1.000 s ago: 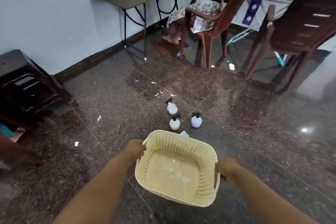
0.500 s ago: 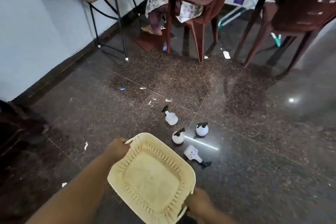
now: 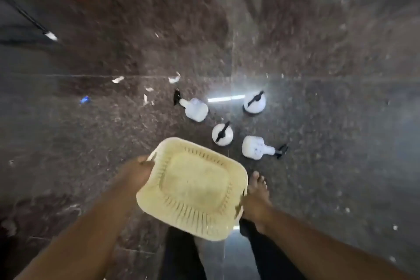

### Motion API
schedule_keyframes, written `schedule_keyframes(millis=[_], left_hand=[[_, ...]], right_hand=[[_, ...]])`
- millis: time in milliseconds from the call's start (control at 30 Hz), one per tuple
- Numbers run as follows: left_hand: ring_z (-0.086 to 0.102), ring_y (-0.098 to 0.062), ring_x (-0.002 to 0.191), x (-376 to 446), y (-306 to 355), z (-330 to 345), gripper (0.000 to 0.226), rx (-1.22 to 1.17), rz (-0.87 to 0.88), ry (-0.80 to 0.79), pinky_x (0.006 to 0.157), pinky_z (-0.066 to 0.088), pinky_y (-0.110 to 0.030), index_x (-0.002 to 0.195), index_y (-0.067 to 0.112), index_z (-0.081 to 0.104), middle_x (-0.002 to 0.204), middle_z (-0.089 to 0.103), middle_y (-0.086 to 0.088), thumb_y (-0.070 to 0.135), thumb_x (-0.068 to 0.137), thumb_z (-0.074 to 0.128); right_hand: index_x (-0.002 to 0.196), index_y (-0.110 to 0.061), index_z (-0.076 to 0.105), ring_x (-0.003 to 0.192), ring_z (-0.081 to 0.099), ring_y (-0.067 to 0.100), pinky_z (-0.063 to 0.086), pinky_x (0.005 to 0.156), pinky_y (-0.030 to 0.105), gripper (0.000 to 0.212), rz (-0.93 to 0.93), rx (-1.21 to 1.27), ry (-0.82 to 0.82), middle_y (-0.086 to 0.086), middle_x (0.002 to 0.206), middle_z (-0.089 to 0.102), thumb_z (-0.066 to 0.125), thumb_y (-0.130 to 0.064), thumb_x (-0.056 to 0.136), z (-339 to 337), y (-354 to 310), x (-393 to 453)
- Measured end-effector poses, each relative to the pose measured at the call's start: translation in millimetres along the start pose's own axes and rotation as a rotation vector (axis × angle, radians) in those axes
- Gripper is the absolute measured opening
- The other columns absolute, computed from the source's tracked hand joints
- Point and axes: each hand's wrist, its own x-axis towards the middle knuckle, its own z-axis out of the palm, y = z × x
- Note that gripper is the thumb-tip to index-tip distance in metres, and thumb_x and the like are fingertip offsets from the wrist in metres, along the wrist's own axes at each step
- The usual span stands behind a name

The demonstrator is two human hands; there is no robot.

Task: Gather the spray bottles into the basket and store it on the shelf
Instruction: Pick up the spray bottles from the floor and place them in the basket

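Observation:
I look straight down at a dark stone floor. Both hands carry an empty cream slotted basket. My left hand grips its left handle and my right hand grips its right handle. Several white spray bottles with black trigger heads sit on the floor just beyond the basket. One bottle lies on its side at the left. Another bottle stands upright at the back right. A third bottle stands upright nearest the basket. A last bottle lies on its side at the right.
My bare foot rests on the floor right of the basket, close to the nearest lying bottle. White paper scraps and a blue bit litter the floor to the left. A table leg's foot shows far left; blurred chair legs run along the top edge.
The view has tipped down and closed in on the bottles. The basket, still held by both hands, now hangs just short of them, and my foot has come into sight.

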Motion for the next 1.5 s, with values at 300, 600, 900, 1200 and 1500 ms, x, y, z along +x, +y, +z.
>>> schedule_keyframes(millis=[300,600,900,1200,1500], left_hand=[[0.060,-0.038,0.111,149.3,5.1,73.3,0.037,0.120,0.026,-0.221,0.096,0.048,-0.047,0.126,0.009,0.058,0.122,0.063,-0.022,0.014,0.089,0.052],[0.058,-0.024,0.092,189.5,10.1,69.3,0.028,0.264,0.053,-0.327,0.081,0.046,-0.033,0.111,0.014,0.057,0.117,0.063,-0.012,0.030,0.088,0.055],[0.061,-0.018,0.091,153.7,85.9,92.9,0.039,0.088,0.386,-0.232,0.073,0.046,-0.025,0.120,0.021,0.061,0.113,0.066,-0.002,0.037,0.085,0.056],[0.052,-0.023,0.119,143.9,113.5,175.8,0.076,0.279,0.508,-0.368,0.096,0.043,-0.036,0.138,0.024,0.043,0.140,0.051,-0.004,0.050,0.070,0.065],[0.050,-0.022,0.075,155.6,108.7,221.2,0.034,0.418,0.614,-0.173,0.061,0.033,-0.030,0.112,0.023,0.060,0.076,0.052,0.008,0.037,0.081,0.058]], right_hand=[[0.148,-0.008,0.020,0.140,0.032,0.035,0.025,0.116,0.047,0.073,0.174,-0.094,0.175,0.016,0.152,0.032,0.052,-0.036,0.089,81.5,10.2,111.5],[0.151,-0.013,0.017,0.145,0.025,0.032,0.024,0.119,0.046,0.088,0.303,-0.068,0.172,0.014,0.158,0.022,0.060,-0.045,0.081,107.4,6.7,141.1],[0.126,-0.016,0.060,0.123,0.057,0.017,0.051,0.090,0.029,0.032,0.174,-0.169,0.164,-0.001,0.132,0.060,0.050,-0.016,0.095,11.4,3.7,134.3],[0.128,-0.005,0.060,0.117,0.062,0.029,0.049,0.099,0.037,0.038,0.212,0.097,0.224,0.019,0.134,0.060,0.053,-0.005,0.091,-44.2,31.5,208.1],[0.130,-0.023,0.052,0.124,0.044,0.041,0.044,0.096,0.051,0.048,-0.023,-0.683,0.244,0.017,0.134,0.044,0.060,-0.029,0.084,-50.8,52.3,263.1]])
